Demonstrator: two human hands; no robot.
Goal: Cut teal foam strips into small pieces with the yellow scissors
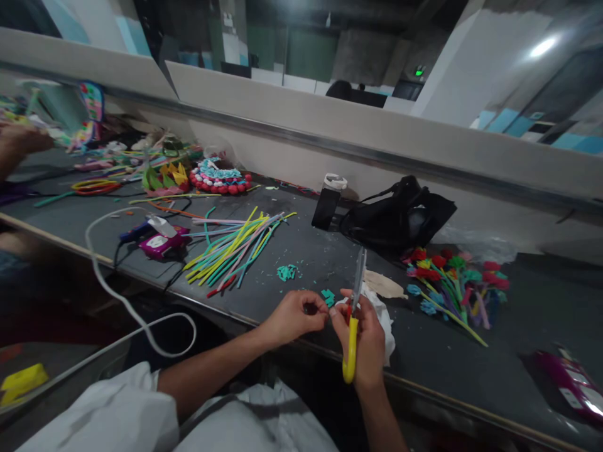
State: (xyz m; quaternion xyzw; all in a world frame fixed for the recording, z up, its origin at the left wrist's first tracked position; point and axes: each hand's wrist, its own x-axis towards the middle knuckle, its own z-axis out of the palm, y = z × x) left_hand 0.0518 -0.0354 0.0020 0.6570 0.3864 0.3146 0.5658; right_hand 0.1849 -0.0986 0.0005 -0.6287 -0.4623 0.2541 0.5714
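My right hand [368, 345] is closed around a pair of scissors [350, 358] with yellow handles, the blades pointing up and away from me. Its thumb tip reaches close to my left hand [298, 315], whose thumb and forefinger are pinched together. Anything between those left fingertips is too small to make out. Just beyond the fingers lies a small heap of green clippings [328, 297]. A second pile of green bits [286, 272] sits farther off to the left. Crumpled white paper or plastic [387, 323] shows behind my right hand.
Pipe cleaners [235, 246] lie left of centre, near a purple device [162, 242] and a looping white cable [141, 321]. Fuzzy flowers [452, 282], a black bag [393, 216] and a tumbler [327, 204] stand right. Another person's hand [26, 138] is far left.
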